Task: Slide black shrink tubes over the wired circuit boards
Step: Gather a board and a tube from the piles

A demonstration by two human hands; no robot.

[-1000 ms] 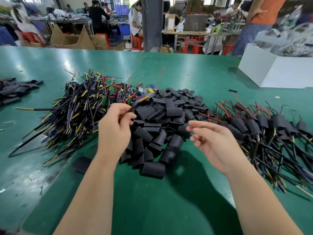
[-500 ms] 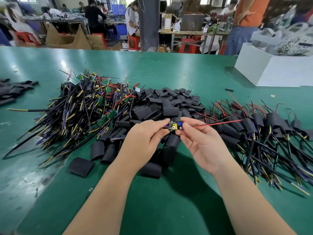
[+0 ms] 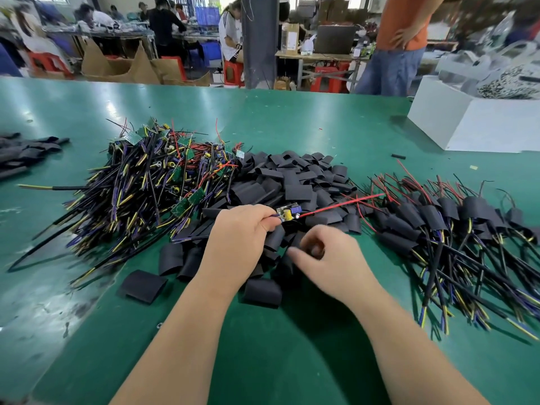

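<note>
My left hand [image 3: 241,235] pinches the wire end of a small circuit board [image 3: 287,213] with yellow and blue parts, held just above the heap of black shrink tubes [image 3: 295,178]. The board's red wire [image 3: 342,203] sticks out to the right. My right hand [image 3: 328,258] is blurred and hovers low over the near edge of the tube heap with its fingers curled; whether it holds a tube I cannot tell. Bare wired boards [image 3: 146,185] are heaped on the left. Boards with tubes on them [image 3: 455,223] lie on the right.
The green table [image 3: 292,361] carries a white box [image 3: 473,127] at the far right and more black tubing [image 3: 26,153] at the far left. Single tubes [image 3: 143,286] lie near my left forearm. A person in an orange shirt [image 3: 400,39] stands behind the table.
My left hand carried a board from the left heap to the middle. My right hand briefly held its other end, then let go and dropped toward the tubes.
</note>
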